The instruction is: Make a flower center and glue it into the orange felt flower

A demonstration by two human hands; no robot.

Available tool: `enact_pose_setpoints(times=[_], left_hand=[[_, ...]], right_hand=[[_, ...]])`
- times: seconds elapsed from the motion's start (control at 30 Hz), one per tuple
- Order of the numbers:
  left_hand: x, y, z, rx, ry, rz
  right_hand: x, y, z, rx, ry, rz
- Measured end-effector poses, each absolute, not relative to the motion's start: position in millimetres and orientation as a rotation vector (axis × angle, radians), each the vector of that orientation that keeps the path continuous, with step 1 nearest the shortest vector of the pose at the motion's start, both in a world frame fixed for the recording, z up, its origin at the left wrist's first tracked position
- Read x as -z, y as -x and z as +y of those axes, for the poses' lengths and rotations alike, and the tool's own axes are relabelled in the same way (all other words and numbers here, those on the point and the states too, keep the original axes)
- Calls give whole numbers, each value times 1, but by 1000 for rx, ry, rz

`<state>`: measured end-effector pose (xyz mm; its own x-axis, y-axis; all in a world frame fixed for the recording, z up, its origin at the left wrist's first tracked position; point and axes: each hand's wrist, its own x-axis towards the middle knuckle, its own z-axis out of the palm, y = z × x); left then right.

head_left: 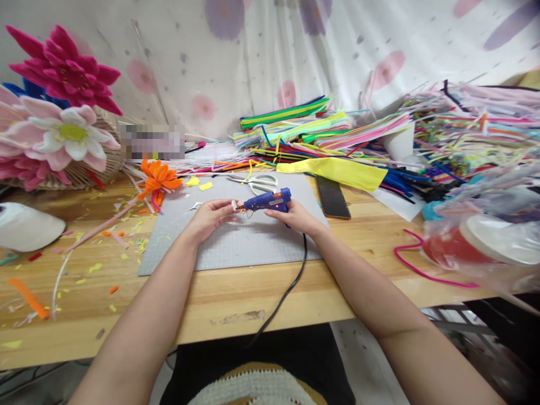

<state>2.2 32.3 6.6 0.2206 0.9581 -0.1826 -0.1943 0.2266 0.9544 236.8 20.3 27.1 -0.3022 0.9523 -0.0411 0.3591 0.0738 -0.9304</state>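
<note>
My right hand (295, 215) is wrapped round the handle of a blue hot glue gun (265, 201), whose nozzle points left. A black cord hangs from the handle over the table's front edge. My left hand (211, 216) pinches a small whitish piece (234, 206) right at the nozzle tip; what kind of thing it is I cannot make out. Both hands are above a grey cutting mat (228, 253). Just behind the glue gun lies a pair of scissors (257, 181) with pale handles.
An orange pipe-cleaner flower (158, 179) lies left of the mat among yellow and orange scraps. A phone (332, 197) and yellow strip (337, 170) are at the right. Bundles of pipe cleaners (295, 126) line the back. A red tub (447, 247) stands far right.
</note>
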Motion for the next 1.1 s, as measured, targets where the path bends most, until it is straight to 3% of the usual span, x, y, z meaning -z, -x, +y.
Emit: enact_pose_setpoints(times=[0.87,1.1], left_hand=[[-11,-4,30,-984,-987,1038],[-13,-2,31,-1072,-934,1056]], right_hand=[[-18,-248,29,-1189,1210,-1486],[-15,-280,46,-874,1323,-1131]])
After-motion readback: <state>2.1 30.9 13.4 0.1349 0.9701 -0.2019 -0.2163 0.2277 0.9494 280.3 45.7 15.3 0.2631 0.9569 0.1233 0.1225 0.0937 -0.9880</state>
